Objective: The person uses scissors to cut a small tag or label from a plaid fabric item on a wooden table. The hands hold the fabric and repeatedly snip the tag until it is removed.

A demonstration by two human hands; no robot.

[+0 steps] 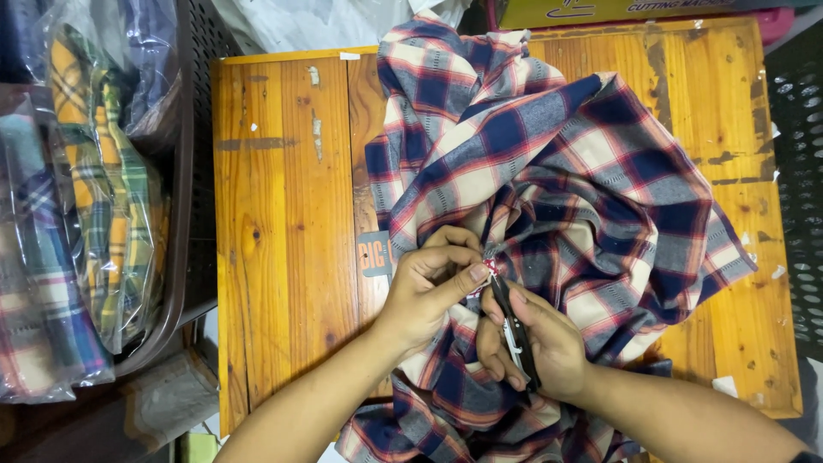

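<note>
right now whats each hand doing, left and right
Left hand: closed, pinching the plaid shirt at a small red bit.
Right hand: closed around a small black thread snipper, tip at that spot.

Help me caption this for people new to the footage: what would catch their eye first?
A big plaid shirt in navy, red and cream lies crumpled across the orange wooden table. At its near edge the left hand pinches the cloth while the right hand holds a small dark snipping tool to it. At far left, bagged plaid garments fill a brown basket.
</note>
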